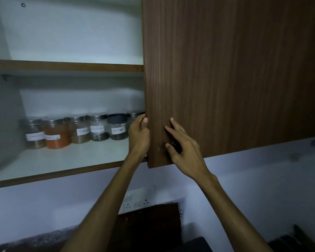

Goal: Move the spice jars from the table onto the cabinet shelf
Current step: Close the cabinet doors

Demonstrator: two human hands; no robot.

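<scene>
Several labelled spice jars stand in a row at the back of the lower cabinet shelf; most have steel lids, one a dark lid, and one holds orange powder. A brown wooden cabinet door covers the right half of the cabinet. My left hand grips the door's left edge, thumb on the front face and fingers behind it. My right hand rests on the door's face near its lower left corner, fingers spread over a dark handle. The rightmost jar is partly hidden behind the door.
An upper shelf holds nothing visible. Below the cabinet is a pale wall with a switch and socket plate, a dark board and a dark countertop at the bottom.
</scene>
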